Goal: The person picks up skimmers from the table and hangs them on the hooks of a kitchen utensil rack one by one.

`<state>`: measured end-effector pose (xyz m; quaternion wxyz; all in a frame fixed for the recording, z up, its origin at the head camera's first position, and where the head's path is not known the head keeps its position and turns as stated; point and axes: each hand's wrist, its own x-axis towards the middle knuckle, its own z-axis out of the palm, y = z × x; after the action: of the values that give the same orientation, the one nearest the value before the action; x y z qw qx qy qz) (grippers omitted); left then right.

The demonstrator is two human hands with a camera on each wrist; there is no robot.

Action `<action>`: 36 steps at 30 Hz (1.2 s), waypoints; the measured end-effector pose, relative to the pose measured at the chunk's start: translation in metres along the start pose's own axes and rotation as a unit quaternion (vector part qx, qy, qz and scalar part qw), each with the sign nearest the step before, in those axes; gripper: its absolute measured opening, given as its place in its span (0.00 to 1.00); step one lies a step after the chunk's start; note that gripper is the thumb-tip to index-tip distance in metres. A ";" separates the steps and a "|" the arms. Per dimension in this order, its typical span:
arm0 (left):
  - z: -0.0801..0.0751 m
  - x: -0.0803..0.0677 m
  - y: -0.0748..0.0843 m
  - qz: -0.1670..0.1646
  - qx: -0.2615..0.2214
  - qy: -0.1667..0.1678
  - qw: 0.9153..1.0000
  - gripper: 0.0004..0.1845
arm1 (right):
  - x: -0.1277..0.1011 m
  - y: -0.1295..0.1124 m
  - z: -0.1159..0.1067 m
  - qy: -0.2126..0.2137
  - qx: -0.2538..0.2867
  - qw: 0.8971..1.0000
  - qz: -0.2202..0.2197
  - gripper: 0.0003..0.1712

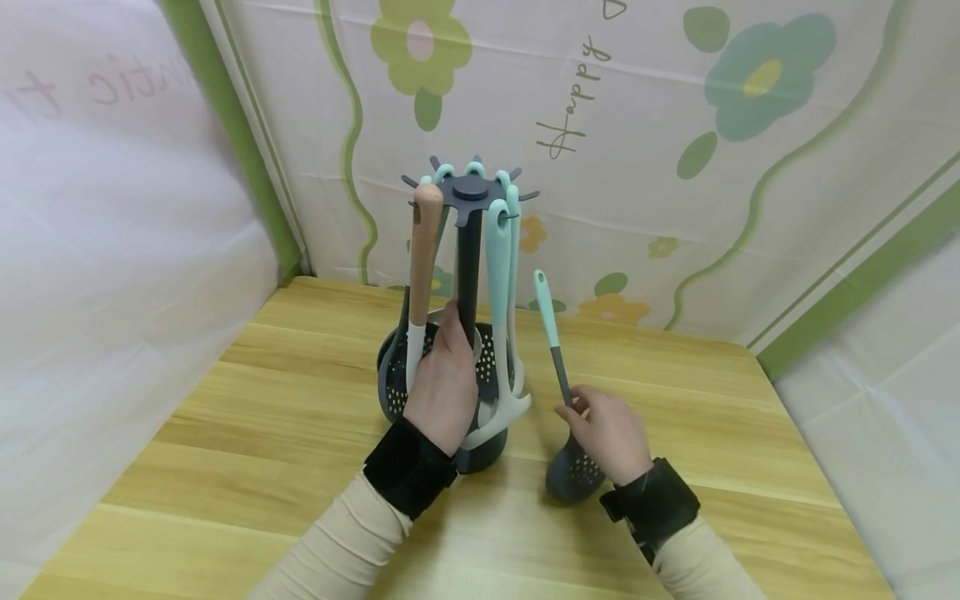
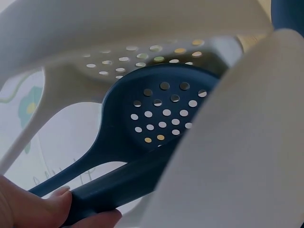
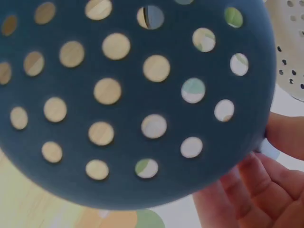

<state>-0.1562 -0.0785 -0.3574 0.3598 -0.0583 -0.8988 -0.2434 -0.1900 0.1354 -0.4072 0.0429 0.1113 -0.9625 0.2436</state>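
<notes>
In the head view, my left hand [image 1: 444,383] grips the dark centre pole [image 1: 468,262] of a revolving-style utensil stand. The left wrist view shows thumb and finger around that pole, beside a hanging dark blue perforated skimmer [image 2: 116,137]. My right hand [image 1: 611,433] pinches another skimmer [image 1: 564,477] by its neck, right of the stand and apart from it. This one has a mint handle [image 1: 546,310] pointing up and a dark bowl low over the table. Its holed bowl [image 3: 133,100] fills most of the right wrist view.
Several utensils hang from the stand's hooked top [image 1: 471,190], among them one with a brown handle [image 1: 425,250] and one with a mint handle [image 1: 498,258]. Beneath is a wood-grain table [image 1: 247,433]. Behind it hangs a flower-printed curtain [image 1: 630,192].
</notes>
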 end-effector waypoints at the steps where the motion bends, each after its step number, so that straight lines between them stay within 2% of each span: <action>1: 0.000 0.000 0.000 0.002 0.002 0.001 1.000 0.25 | -0.001 -0.001 -0.001 0.004 0.003 1.000 0.001 0.15; 9: 0.002 -0.001 0.000 0.030 0.054 0.019 0.998 0.23 | -0.009 -0.005 -0.005 0.045 0.018 0.999 -0.022 0.16; 13: 0.003 -0.001 0.001 0.030 0.051 0.019 0.998 0.23 | -0.011 -0.004 -0.007 0.060 0.026 0.997 -0.033 0.16; 22: 0.004 -0.001 0.002 0.030 0.059 0.013 0.998 0.22 | -0.009 0.001 -0.006 0.059 0.032 0.998 -0.020 0.16; 32: 0.004 0.001 0.004 0.022 0.048 0.011 0.999 0.21 | -0.010 0.000 -0.011 0.090 0.040 0.994 -0.042 0.16; 36: 0.004 0.001 0.005 0.018 0.042 0.007 0.999 0.24 | -0.012 -0.002 -0.013 0.097 0.042 0.993 -0.049 0.16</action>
<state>-0.1577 -0.0720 -0.3572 0.3724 -0.0580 -0.9045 -0.1996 -0.1775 0.1426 -0.3967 0.1429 0.1362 -0.9362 0.2908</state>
